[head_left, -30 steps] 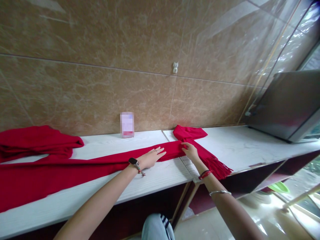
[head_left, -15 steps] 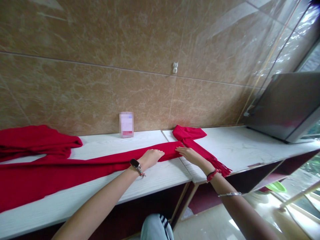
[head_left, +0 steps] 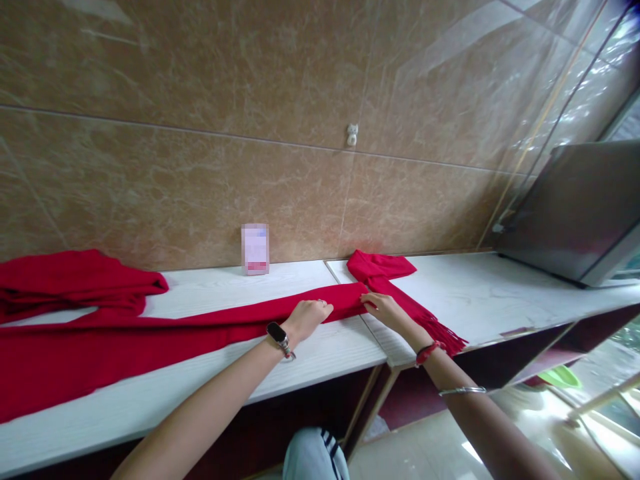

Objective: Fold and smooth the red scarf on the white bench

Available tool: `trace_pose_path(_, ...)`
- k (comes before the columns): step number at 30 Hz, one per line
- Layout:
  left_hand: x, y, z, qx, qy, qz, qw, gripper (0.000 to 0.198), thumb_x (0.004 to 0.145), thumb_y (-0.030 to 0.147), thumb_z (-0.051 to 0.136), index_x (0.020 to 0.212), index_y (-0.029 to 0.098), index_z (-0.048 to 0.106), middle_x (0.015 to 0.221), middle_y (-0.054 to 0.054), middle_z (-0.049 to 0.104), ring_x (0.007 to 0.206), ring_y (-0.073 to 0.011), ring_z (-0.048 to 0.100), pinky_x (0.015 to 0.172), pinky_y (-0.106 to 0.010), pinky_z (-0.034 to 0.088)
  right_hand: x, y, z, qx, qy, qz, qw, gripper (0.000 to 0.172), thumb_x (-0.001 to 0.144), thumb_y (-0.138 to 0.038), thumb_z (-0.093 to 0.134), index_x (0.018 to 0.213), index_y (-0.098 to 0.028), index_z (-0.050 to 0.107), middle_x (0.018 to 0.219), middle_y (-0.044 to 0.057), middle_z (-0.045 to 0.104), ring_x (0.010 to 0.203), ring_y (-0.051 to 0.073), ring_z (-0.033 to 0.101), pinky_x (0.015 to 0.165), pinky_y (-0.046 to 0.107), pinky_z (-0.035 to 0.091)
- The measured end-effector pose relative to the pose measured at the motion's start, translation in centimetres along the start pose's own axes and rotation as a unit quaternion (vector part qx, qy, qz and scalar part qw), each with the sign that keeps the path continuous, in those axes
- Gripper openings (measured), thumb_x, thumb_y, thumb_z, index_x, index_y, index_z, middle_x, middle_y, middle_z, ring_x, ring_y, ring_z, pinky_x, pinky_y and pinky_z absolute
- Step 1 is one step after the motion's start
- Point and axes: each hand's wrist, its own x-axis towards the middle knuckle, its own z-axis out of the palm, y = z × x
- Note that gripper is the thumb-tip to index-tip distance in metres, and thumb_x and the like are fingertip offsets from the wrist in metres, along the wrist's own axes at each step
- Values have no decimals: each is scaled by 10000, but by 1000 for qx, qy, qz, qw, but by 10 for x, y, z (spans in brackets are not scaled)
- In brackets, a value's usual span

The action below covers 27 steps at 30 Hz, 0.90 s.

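A long red scarf [head_left: 200,335] stretches across the white countertop, folded lengthwise into a narrow strip toward the right. My left hand [head_left: 310,317] is closed on the front edge of this strip, its fingers curled. Just right of it, my right hand [head_left: 384,311] pinches the scarf near a fold, fingertips bent down onto the cloth. Beyond my right hand, a fringed red end [head_left: 415,307] hangs toward the counter's front edge, and a folded red piece [head_left: 381,265] lies behind it. At the far left is a bunched red heap of cloth [head_left: 75,283].
A small pale box [head_left: 255,250], blurred out, stands against the tiled wall. A grey appliance [head_left: 575,207] sits at the right end of the white countertop [head_left: 465,293]. Open shelves lie beneath it. My knee [head_left: 313,457] shows below, and a green basin [head_left: 561,377] is lower right.
The fingers of my right hand have gone from lying flat on the scarf to bending into a pinch. My left hand has barely moved, and the view has shifted slightly.
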Motion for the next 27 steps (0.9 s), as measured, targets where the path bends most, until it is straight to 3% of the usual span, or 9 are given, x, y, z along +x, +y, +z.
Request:
trace_pose_path(3, 1, 1, 1, 26, 27, 17, 999, 211, 840, 36, 412, 970, 134, 545, 870, -80, 592, 823, -199, 564, 650, -282, 467, -1, 2, 1, 11, 31, 11, 999, 205, 764, -160, 474, 900, -202, 622, 915, 59, 669, 854, 207, 615, 761, 326, 477)
trace_pose_path(6, 1, -1, 4, 18, 34, 43, 998, 193, 842, 54, 422, 940, 146, 561, 897, -77, 563, 877, -193, 527, 701, -283, 454, -3, 2, 1, 21, 20, 2, 1000, 189, 768, -173, 472, 890, -200, 614, 953, 64, 660, 869, 205, 608, 778, 337, 470)
trace_pose_path(13, -3, -11, 12, -188, 26, 34, 981, 438, 735, -26, 409, 1069, 199, 583, 1012, -34, 535, 906, -129, 519, 839, -226, 415, -8, -9, -3, -8, -30, -43, 999, 187, 784, -170, 464, 878, -195, 624, 1032, 84, 634, 969, 217, 579, 852, 359, 440)
trace_pose_path(17, 12, -16, 9, -221, 61, 2, 973, 333, 824, 95, 380, 1072, 167, 591, 1039, -53, 566, 934, -141, 535, 890, -257, 400, 11, -20, -4, -22, 17, -41, 999, 226, 832, -213, 430, 944, -214, 627, 1057, 75, 624, 1053, 217, 537, 898, 364, 419)
trace_pose_path(20, 26, -16, 17, -184, 89, -26, 979, 336, 877, 153, 333, 1149, 136, 529, 1184, -86, 528, 1079, -157, 484, 960, -290, 351, 35, -27, 9, -56, 51, -16, 997, 297, 856, -218, 396, 1087, -176, 578, 1125, 113, 590, 1104, 230, 502, 913, 384, 410)
trace_pose_path(23, 31, -16, 32, -130, 29, -23, 991, 378, 893, 222, 341, 1235, 98, 444, 1323, -134, 416, 1240, -200, 337, 1020, -361, 267, 49, -28, 32, -140, -4, 14, 990, 364, 866, -240, 411, 1203, -136, 500, 1225, 173, 517, 1164, 277, 443, 930, 446, 380)
trace_pose_path(27, 24, -17, 44, -120, -28, -16, 992, 428, 912, 262, 283, 1311, 124, 351, 1398, -116, 310, 1303, -210, 217, 1039, -418, 204, 43, -17, 58, -214, -65, -7, 975, 399, 889, -270, 383, 1264, -151, 447, 1289, 179, 454, 1204, 318, 386, 939, 523, 333)
